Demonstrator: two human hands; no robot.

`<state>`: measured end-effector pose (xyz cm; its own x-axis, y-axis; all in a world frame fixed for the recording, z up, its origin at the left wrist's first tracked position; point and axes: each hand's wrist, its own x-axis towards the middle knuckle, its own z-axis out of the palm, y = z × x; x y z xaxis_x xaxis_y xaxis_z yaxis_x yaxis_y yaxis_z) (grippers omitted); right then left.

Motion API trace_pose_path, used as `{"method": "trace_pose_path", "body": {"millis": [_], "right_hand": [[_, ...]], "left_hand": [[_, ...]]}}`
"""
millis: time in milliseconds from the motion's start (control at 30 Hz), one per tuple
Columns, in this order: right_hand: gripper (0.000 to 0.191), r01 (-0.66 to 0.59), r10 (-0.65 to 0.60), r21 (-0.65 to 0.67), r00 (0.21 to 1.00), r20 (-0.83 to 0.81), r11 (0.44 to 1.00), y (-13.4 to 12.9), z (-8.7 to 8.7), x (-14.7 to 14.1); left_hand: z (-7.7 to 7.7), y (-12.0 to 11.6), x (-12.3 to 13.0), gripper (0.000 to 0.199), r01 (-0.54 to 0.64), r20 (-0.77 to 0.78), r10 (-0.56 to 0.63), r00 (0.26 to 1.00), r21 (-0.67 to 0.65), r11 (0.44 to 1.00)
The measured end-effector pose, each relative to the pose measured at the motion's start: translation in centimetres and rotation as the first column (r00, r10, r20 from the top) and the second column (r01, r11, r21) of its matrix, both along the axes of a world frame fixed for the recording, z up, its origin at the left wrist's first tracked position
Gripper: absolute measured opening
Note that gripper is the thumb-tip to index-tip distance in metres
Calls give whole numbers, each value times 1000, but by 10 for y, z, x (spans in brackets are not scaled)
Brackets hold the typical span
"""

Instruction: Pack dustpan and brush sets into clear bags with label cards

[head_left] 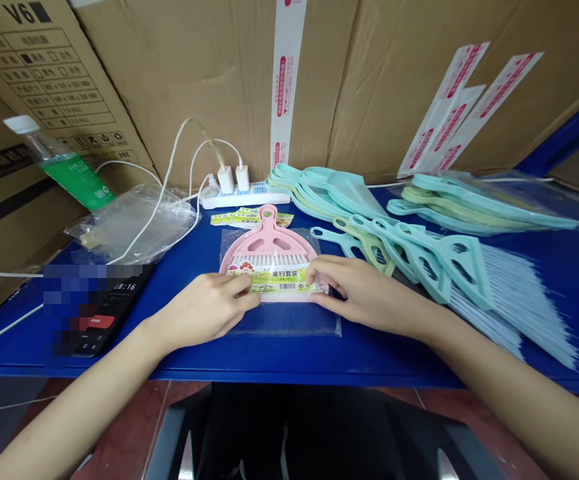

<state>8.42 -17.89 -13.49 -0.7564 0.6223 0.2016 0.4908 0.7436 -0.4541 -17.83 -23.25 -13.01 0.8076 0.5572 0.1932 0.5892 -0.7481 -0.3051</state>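
In front of me a pink dustpan lies flat, handle pointing away, with a white-bristled brush on it. Across them runs a yellow-green label card. A clear plastic bag shows around the set; whether the card is inside it I cannot tell. My left hand has its fingers curled onto the set's left edge, by the card's end. At the opposite edge, my right hand pinches the set between thumb and fingers, where the plastic is bunched.
Several mint and green brushes fan out at right. Behind them lie stacked dustpans and another pile. More label cards sit by a power strip. Plastic bags, a phone and a bottle are left.
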Motion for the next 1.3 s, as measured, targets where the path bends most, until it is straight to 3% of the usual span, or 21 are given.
{"method": "trace_pose_path", "body": {"millis": [167,367,767,1100,1300], "right_hand": [[24,68,-76,-106,994,-78,992,3,-1,0],[12,138,-137,-170,990,19,976,4,0,2],[15,155,-117,-211,976,182,965,1,13,10],[16,182,-98,-250,944,316,951,4,20,27],[13,172,-66,-272,931,359,947,7,21,34]], "left_hand": [[-1,1,1,16,-10,10,10,1000,-13,1000],[-1,0,2,15,-43,-14,43,999,-36,998],[-4,-2,1,21,-67,4,68,998,-98,993],[16,-2,-2,27,-1,124,52,991,-376,927],[19,1,5,42,-14,56,39,998,-403,915]]}}
